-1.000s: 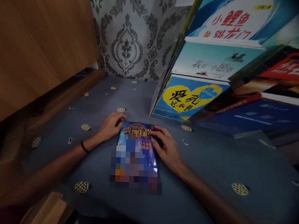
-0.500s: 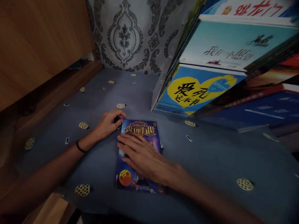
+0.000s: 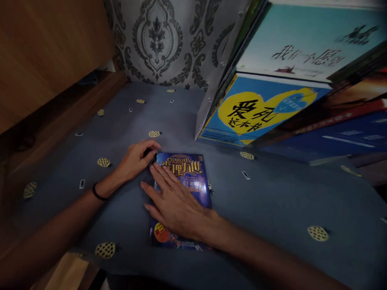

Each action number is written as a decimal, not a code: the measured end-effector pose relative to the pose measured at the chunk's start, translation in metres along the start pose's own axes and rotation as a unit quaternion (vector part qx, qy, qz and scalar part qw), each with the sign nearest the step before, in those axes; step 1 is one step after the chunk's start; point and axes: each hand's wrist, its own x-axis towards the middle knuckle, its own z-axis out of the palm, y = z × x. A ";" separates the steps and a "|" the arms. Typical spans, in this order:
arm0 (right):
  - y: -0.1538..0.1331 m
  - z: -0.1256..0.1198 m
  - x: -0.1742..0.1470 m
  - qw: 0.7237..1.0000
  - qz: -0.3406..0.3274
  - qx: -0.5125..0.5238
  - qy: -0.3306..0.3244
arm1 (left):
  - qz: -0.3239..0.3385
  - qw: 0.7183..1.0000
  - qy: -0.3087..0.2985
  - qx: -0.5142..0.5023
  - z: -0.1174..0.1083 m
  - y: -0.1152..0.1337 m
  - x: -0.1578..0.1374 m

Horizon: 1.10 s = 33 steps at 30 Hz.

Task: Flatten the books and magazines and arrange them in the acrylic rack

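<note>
A thin blue-purple book (image 3: 192,165) lies on the cloth-covered table, its front cover up, with gold lettering across the top and an orange round badge near the bottom. At the book's upper left corner is my left hand (image 3: 137,159), fingers curled, thumb and forefinger closed together at the corner. The rest of its fingers are partly hidden. My right hand (image 3: 178,204) rests flat across the middle of the cover, fingers stretched toward the left edge, the fingertips reaching close to my left thumb. Much of the cover's lower half is hidden beneath it.
Several books stand at the right, among them a blue and yellow one (image 3: 259,113) and a pale teal one (image 3: 313,43). A wooden cabinet (image 3: 50,49) rises at the left. Patterned wallpaper (image 3: 158,36) is behind. The grey-blue tablecloth (image 3: 267,208) has pineapple prints.
My right hand has slid slightly left and its fingers have spread, now reaching past the book's left edge. My left hand stays at the upper left corner. The view has shifted a little.
</note>
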 end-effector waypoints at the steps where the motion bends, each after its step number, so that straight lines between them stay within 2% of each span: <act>1: 0.000 -0.001 0.001 1.000 0.003 0.006 0.000 | 0.001 1.000 -0.001 0.002 0.000 0.000 0.000; 16: -0.002 -0.006 -0.001 0.999 0.039 0.003 -0.033 | 0.017 1.000 0.009 0.022 0.002 -0.002 0.000; 27: -0.006 -0.010 0.000 0.997 0.079 -0.003 -0.015 | 0.009 1.000 0.009 0.017 0.001 -0.001 -0.001; 33: 0.000 -0.014 -0.002 0.997 0.074 0.010 -0.027 | 0.055 0.998 -0.005 0.037 -0.001 0.004 -0.001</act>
